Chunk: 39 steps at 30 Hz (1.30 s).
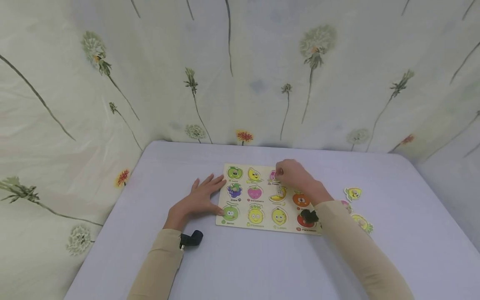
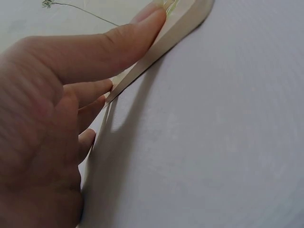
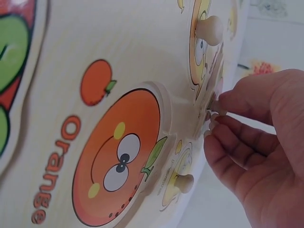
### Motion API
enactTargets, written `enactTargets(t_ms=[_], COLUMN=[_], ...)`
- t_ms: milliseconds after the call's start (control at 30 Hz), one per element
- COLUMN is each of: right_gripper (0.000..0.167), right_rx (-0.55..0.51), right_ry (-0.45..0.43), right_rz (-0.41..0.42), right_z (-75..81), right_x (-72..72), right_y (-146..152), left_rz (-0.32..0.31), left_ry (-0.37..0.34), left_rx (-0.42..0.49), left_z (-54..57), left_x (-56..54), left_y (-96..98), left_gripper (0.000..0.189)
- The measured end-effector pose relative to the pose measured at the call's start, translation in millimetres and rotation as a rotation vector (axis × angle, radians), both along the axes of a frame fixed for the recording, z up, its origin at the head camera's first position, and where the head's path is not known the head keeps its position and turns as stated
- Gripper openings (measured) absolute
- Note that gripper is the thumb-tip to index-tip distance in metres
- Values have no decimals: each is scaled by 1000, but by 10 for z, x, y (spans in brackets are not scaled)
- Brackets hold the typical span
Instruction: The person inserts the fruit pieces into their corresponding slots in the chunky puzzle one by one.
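A wooden fruit puzzle board (image 1: 243, 225) lies flat on the table. My left hand (image 1: 202, 199) rests at its left edge with fingers spread, the thumb (image 2: 137, 40) over the corner by the melon picture (image 1: 230, 213). At the top row my right hand (image 1: 294, 173) pinches the small knob (image 3: 216, 107) of a puzzle piece between thumb and fingertips, low over the pink fruit spot (image 1: 273, 176); that piece is mostly hidden. Close by are the banana piece (image 1: 278, 194) with its wooden knob (image 3: 209, 29) and the orange picture (image 3: 116, 156), which shows no knob.
Loose puzzle pieces lie right of the board: a yellow one (image 1: 353, 193), a pink one (image 1: 346, 206) partly behind the right sleeve, and a pineapple (image 1: 361, 223). A flowered curtain (image 1: 255, 104) hangs behind the white table (image 1: 240, 266).
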State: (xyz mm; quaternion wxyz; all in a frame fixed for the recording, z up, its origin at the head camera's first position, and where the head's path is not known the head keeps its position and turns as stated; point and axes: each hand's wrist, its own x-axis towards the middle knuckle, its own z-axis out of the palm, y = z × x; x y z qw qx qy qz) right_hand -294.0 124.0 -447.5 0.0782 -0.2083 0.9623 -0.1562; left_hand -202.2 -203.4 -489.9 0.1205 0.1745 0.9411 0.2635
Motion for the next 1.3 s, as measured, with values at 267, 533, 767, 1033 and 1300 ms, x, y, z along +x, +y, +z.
enactTargets(t_ms=[267,533,767,1033,1300], right_gripper=[12,14,13,13,14], right_rx=[6,-1,-5,-4,-15], right_ry=[-24,-24,-27,-40,-62], right_rz=[-16,-7,-4,-28,-35], right_z=[-11,-1,-12,-7,-20], right_x=[-6,-11,-36,-25,-1], right_y=[-46,-76,-106,-125,-131], left_rz=[-7,-11,-17,-20,-16], left_ry=[1,14,14,17,16], left_rx=[1,-5,-5,4,13], left_z=[1,-12,-9,13,-7], left_x=[3,-10,-22,-19,-3], left_y=[-15,-26,-33,-32,-31], left_gripper=[108,109,109,108,107])
